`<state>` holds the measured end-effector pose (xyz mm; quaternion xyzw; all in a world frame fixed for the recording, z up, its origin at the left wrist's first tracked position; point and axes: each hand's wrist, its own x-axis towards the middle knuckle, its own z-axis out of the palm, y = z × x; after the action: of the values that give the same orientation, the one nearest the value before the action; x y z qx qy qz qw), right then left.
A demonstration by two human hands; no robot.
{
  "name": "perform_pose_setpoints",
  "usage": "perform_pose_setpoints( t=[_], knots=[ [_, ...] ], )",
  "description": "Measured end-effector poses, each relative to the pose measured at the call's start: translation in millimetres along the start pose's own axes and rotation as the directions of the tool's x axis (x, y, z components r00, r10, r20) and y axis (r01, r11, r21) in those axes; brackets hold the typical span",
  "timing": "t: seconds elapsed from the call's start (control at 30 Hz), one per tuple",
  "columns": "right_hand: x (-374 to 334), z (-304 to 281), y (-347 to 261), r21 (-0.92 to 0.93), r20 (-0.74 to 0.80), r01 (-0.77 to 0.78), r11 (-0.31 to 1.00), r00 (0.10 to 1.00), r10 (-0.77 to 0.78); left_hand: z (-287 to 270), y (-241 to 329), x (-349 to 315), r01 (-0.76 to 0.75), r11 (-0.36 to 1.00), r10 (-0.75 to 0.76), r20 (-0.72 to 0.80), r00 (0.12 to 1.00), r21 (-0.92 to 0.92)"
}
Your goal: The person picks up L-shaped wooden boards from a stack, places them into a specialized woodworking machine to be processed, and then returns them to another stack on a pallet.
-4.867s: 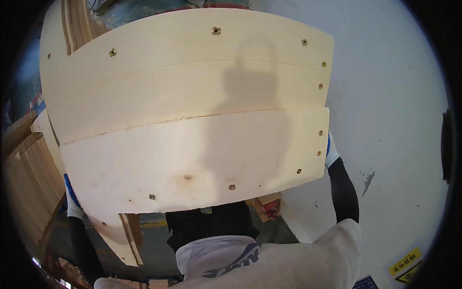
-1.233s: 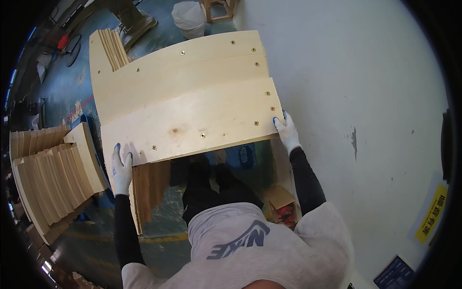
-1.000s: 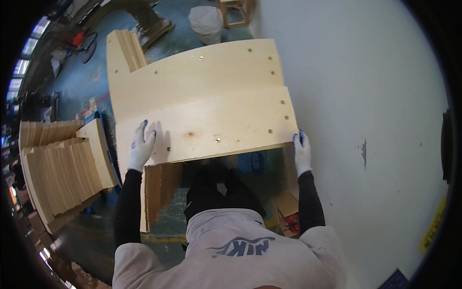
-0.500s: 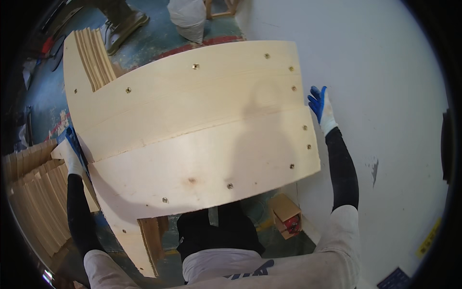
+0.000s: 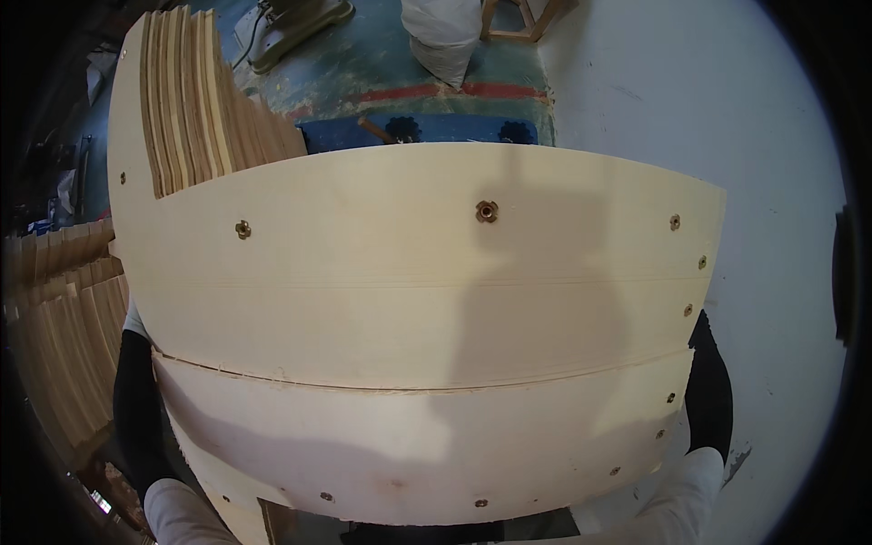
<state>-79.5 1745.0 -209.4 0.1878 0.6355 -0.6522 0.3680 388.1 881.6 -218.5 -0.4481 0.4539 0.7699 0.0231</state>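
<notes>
At nine o'clock the left hand (image 5: 134, 320) shows only a glove sliver, its grip untellable. A pale wooden panel (image 5: 363, 304) fills the centre. At four, the right forearm (image 5: 709, 391) points toward twelve, right hand and grip hidden.

two pale, metal-studded wooden panels (image 5: 372, 309), edge to edge

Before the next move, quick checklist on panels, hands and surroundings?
1. Far panel and near panel, seam in view: ok, it runs across.
2. Metal fitting near the far edge's middle uncovered: ok.
3. Left hand grip: cannot tell; only a sliver shows.
4. Right hand grip: cannot tell; hidden.
5. Right sleeve clear of the wall: cannot tell.
6. Full view of the floor: not ok; panels block much of it.
</notes>
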Motion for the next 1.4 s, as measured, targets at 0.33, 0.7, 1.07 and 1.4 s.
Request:
perform_pose_setpoints(
  t=[0.33, 0.7, 1.07, 1.4],
  knots=[
    [6.0, -20.5, 9.2, -0.12, -0.066, -0.016, 0.993, 0.998, 0.008, -4.2, -14.2, 10.8, 0.011, 1.0, -0.011, -0.006, 1.0, -0.011],
    [-8.8, -32.1, 1.4, -0.186, -0.102, -0.003, 0.982, 0.995, -0.017, -7.9, -12.0, 8.2, -0.005, 0.999, 0.006, 0.008, 1.0, -0.034],
    [-208.4, 21.5, -11.2, -0.66, -0.257, 0.128, 0.74, 0.888, -0.383, -4.5, -14.7, -99.4, -0.138, 0.984, 0.159, -0.202, 0.966, 0.112],
    [-323.8, 138.2, 76.0, -0.971, 0.239, 0.208, -0.118, 0.826, -0.511, 10.0, -163.0, -411.7, 0.087, 0.729, 0.403, -0.528, 0.747, 0.679]
  ],
)
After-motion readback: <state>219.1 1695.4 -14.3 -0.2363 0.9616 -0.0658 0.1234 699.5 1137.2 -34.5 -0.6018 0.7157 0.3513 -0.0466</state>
